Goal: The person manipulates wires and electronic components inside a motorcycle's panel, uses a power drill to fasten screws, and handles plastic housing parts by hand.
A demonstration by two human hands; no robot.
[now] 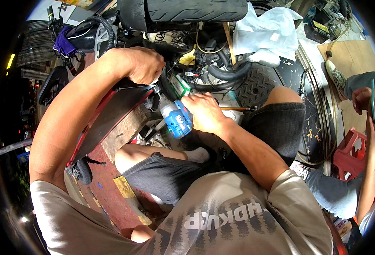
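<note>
My right hand (206,112) is wrapped round a blue cordless impact driver (179,122) with a grey nose. The driver's nose tilts up and left toward the edge of a red-rimmed dark panel (111,114). Just above that tip my left hand (147,67) is closed, knuckles up, at the panel's upper end. Its fingertips are turned away, so what they hold, if anything, is hidden. Beside the driver's nose a green and white box (179,86) lies among dark hoses (228,75) and wiring.
A black tyre (196,12) spans the top, with a translucent plastic bag (266,32) beside it. A ridged black footboard (259,87) lies right of the hoses. A wooden block (124,132) stands under the panel. At right, another person holds a phone (373,102) near a red stool (349,154).
</note>
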